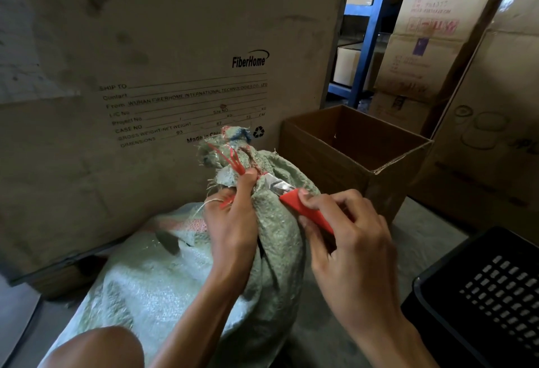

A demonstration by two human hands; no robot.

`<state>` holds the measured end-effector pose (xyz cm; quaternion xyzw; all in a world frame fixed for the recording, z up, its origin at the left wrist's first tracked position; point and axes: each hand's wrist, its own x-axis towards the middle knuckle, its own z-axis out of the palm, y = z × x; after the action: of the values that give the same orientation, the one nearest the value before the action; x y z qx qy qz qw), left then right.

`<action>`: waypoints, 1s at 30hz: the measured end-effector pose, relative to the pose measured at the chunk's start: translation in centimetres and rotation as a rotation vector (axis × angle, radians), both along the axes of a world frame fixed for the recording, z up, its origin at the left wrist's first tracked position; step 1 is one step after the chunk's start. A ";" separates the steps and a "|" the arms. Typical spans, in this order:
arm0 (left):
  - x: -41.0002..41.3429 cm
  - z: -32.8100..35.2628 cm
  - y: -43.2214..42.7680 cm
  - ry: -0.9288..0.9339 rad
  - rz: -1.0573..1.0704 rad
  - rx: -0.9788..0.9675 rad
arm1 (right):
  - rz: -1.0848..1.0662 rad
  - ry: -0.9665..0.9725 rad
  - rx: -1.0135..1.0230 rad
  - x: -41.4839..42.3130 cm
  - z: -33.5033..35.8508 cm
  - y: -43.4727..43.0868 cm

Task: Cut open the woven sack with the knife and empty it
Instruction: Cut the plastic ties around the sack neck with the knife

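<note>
A bare knee (96, 347) juts in at the lower left, nearest of all, and a black slotted crate (481, 294) sits on the floor (423, 230) at the lower right. Between them the woven sack (280, 239), greenish and coarse, stands upright on the floor. It rests against a paler sack (145, 280) that lies flat below and to the left of it.

The left hand (230, 221) grips the gathered neck of the woven sack, fingers curled tight round the cloth. Loose ends of red cord (233, 160) pass between the fingers, and the hand hides most of the neck on that side. The right hand (350, 239) is closed round the red handle of the knife (309, 211), thumb on top. The blade (278, 186) points left and lies against the neck at the cord binding, its tip just beside the left hand's raised fingertip. Above the binding the frayed mouth of the sack flares out.

Just behind the sack on the right stands an open cardboard box (335, 160). Behind on the left a large wooden case (175, 46) printed FiberHome fills the view, and the sack's mouth hides part of its lettering. Farther right are a blue rack post (369, 32) and stacked cartons (423, 46)
</note>
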<state>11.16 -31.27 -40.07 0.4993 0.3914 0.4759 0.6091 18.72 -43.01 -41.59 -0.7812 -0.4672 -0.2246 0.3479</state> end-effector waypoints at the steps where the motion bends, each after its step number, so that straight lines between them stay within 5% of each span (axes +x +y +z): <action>1: 0.1 0.0 -0.1 -0.013 0.009 0.008 | -0.007 -0.006 0.009 0.0 -0.1 0.0; 19: -0.1 -0.1 0.5 0.016 0.146 -0.041 | 0.006 0.040 0.000 -0.7 -0.9 1.6; 30: -2.1 -0.3 5.6 -0.050 -0.293 -0.100 | 0.260 0.345 0.040 0.5 2.2 -0.9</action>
<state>9.11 -25.71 -40.35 0.5081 0.3224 0.3743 0.7056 19.18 -43.92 -39.42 -0.7341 -0.4931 -0.0501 0.4641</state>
